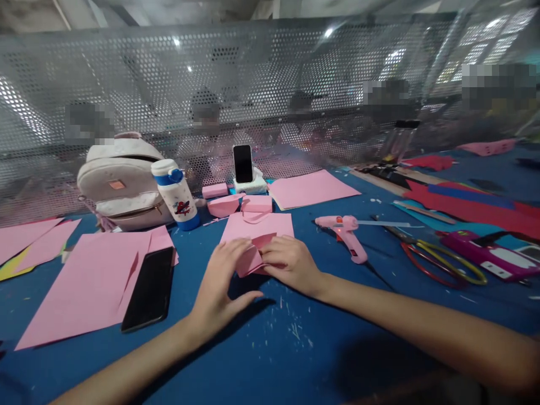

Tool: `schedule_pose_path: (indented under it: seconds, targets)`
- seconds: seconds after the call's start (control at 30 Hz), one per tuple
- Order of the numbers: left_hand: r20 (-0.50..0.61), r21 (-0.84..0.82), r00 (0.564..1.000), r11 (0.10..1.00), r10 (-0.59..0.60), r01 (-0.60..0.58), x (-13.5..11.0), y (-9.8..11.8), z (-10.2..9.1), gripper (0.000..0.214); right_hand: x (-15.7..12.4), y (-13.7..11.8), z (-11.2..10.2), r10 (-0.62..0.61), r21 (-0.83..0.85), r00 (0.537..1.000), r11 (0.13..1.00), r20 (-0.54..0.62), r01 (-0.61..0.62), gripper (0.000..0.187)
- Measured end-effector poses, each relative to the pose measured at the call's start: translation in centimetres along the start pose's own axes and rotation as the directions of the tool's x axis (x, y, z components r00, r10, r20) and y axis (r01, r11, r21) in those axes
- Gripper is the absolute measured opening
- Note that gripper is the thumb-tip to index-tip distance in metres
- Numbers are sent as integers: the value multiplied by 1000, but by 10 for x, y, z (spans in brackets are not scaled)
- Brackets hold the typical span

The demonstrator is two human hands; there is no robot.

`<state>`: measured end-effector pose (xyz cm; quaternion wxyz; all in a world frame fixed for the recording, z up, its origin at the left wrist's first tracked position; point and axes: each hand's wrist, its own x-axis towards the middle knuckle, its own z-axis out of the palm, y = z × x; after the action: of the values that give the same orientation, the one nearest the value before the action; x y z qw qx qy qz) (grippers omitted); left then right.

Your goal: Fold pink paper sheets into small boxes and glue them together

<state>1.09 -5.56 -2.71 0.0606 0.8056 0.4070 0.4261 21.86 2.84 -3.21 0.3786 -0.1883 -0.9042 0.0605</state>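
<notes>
A small folded piece of pink paper [250,261] stands between my two hands, over a flat pink sheet [257,225]. My left hand [217,281] lies along its left side with fingers stretched against it, while the thumb sticks out well apart. On the right, my right hand [293,263] has its fingers bent and pinched on the paper at the fold; its fingertips are partly hidden inside. A pink glue gun [345,233] lies right of my right hand, a clear glue stick [383,224] in its back end. Beyond the sheet sit small pink paper box shapes [256,203].
A black phone [149,287] overlaps pink sheets [90,275] on the left. Behind stand a bottle [177,197], a backpack [122,180] and an upright phone [243,163]. Scissors [442,261], a purple device [485,253] and red sheets [459,202] lie right. A perforated metal screen [261,73] borders the table.
</notes>
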Motion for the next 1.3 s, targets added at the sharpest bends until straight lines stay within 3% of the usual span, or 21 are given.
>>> schedule_pose_path:
  seconds: [0.17, 0.47, 0.67, 1.0, 1.3]
  targets:
    - [10, 20, 999, 999, 39, -39, -5, -12, 8, 49, -1, -6, 0, -24, 32, 994, 999, 106, 20, 24]
    - [122, 89, 983, 985, 138, -149, -2, -25, 3, 45, 1, 1, 5, -98, 364, 973, 931, 207, 17, 23]
    - [112, 177, 972, 958, 208, -225, -1, -35, 1, 47, 4, -3, 3, -25, 459, 950, 880, 312, -127, 30]
    - [121, 195, 969, 952, 217, -237, 0, -35, -4, 49, 4, -6, -1, 38, 494, 875, 814, 483, -307, 16]
    - [108, 208, 963, 941, 248, -266, 0, -34, -1, 46, 0, -7, -5, 82, 516, 796, 721, 600, -463, 38]
